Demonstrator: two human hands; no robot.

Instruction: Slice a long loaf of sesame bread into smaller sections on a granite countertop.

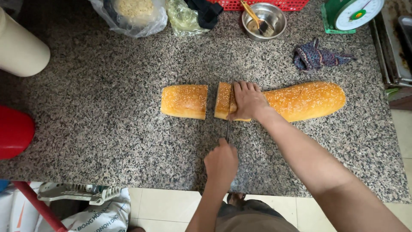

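Nearest you, your left hand [221, 161] has its fingers wrapped tight round the handle of a thin dark-bladed knife [229, 124]. The blade runs straight away from those fingers, across the speckled grey granite bench [107, 124] and into the bread.

Just beyond the knife, your right hand [248, 101] lies palm down on the long golden sesame-crusted loaf [307, 99]. Its fingers are spread flat over the crust, pinning it, with the blade right against their left side.

One cut is finished: a short end piece of the loaf [184, 101] lies free, just left of the blade and apart from your fingers. The second slice looks to be underway, judging by the blade sitting in the crust. The long stretch to the right of your right fingers is uncut, so most of the loaf is left.

Well beyond your right fingertips stands a small round steel bowl [279, 17] with a yellow-handled utensil [254, 16] in it; anything else inside I cannot tell. Farther left of it, a clear plastic bag [133, 19] holds something pale and crumbly
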